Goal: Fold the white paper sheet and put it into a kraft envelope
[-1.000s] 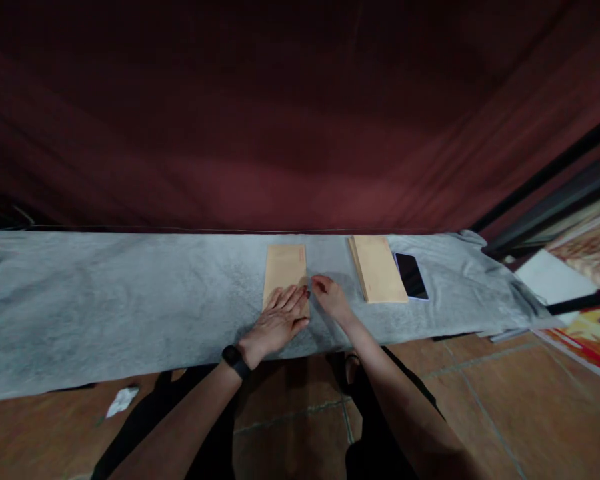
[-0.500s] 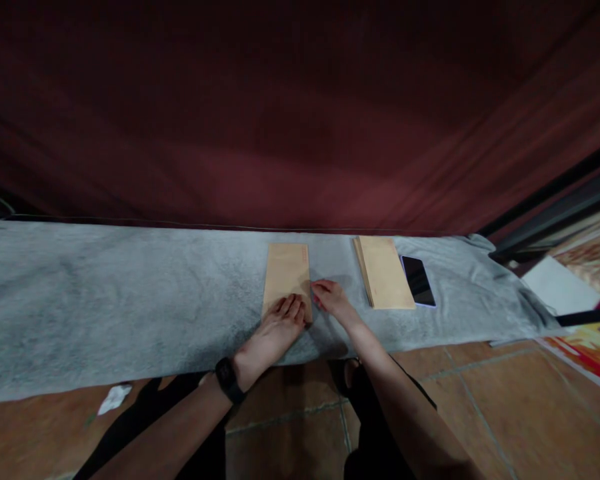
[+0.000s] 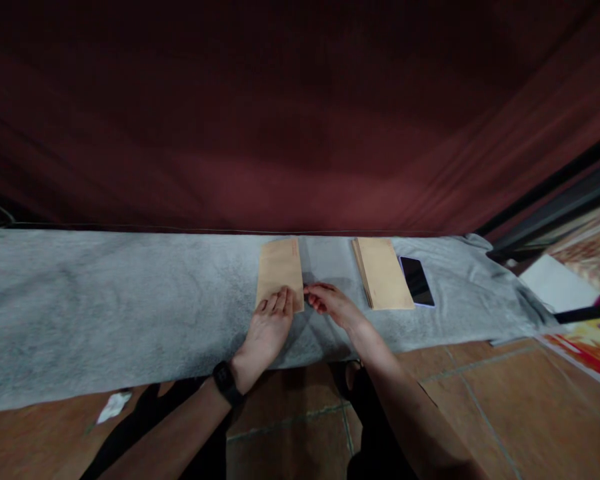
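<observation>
A tan paper envelope [image 3: 279,267] with small red print near its upper right corner lies on the grey cloth, slightly turned. My left hand [image 3: 275,317] rests on the envelope's lower part, its fingers stretched out flat; the thumb is hard to see. Just off the right edge is my right hand [image 3: 330,303], fingers curled together and the index fingertip close to the paper. I see nothing in that hand. Further right sits a stack of similar tan envelopes [image 3: 386,277].
A dark-screened phone [image 3: 417,281] lies beside the stack. The grey cloth [image 3: 130,300] covers a long, narrow surface, with a dark red curtain [image 3: 290,167] behind it. A crumpled white tissue [image 3: 114,407] is on the tiled floor, and a white sheet [image 3: 560,283] is at far right.
The envelope has shifted left and tilted a little. My left hand has moved left with it. My right hand remains at its right side, fingers curled.
</observation>
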